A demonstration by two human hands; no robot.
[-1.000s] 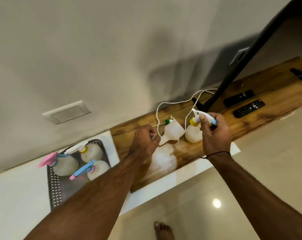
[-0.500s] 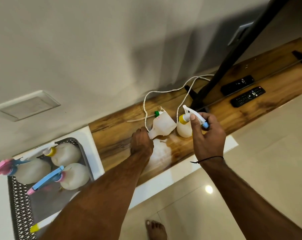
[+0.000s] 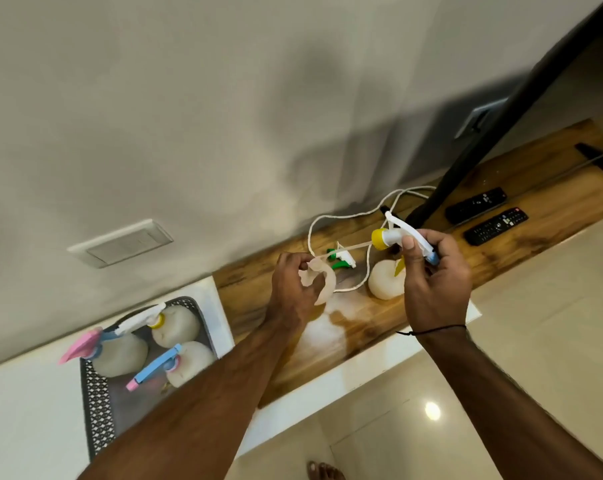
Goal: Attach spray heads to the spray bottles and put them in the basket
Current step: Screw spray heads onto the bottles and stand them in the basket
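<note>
My left hand (image 3: pixel 293 289) grips a small white bottle (image 3: pixel 322 280) just above the wooden shelf (image 3: pixel 552 188). My right hand (image 3: pixel 435 282) holds a spray head (image 3: pixel 388 235) with a yellow collar, white trigger and blue nozzle, raised above a second white bottle (image 3: pixel 383 284) that stands on the shelf. Its thin dip tube points left toward the held bottle. A green-and-white spray head (image 3: pixel 341 259) lies on the shelf between my hands. The dark perforated basket (image 3: pixel 97 410) at the left holds three bottles with heads fitted.
Two black remotes (image 3: pixel 476 206) (image 3: pixel 497 225) lie on the shelf to the right, beside a black TV edge (image 3: pixel 500 116). A white cable (image 3: pixel 327 220) loops along the wall. A wall plate (image 3: pixel 120 242) sits up left. A bare foot (image 3: pixel 324 471) shows on the tiled floor.
My left hand has picked the lying bottle up off the shelf, leaving the green head behind. My right hand has lifted the yellow-collared head up away from the standing bottle.
</note>
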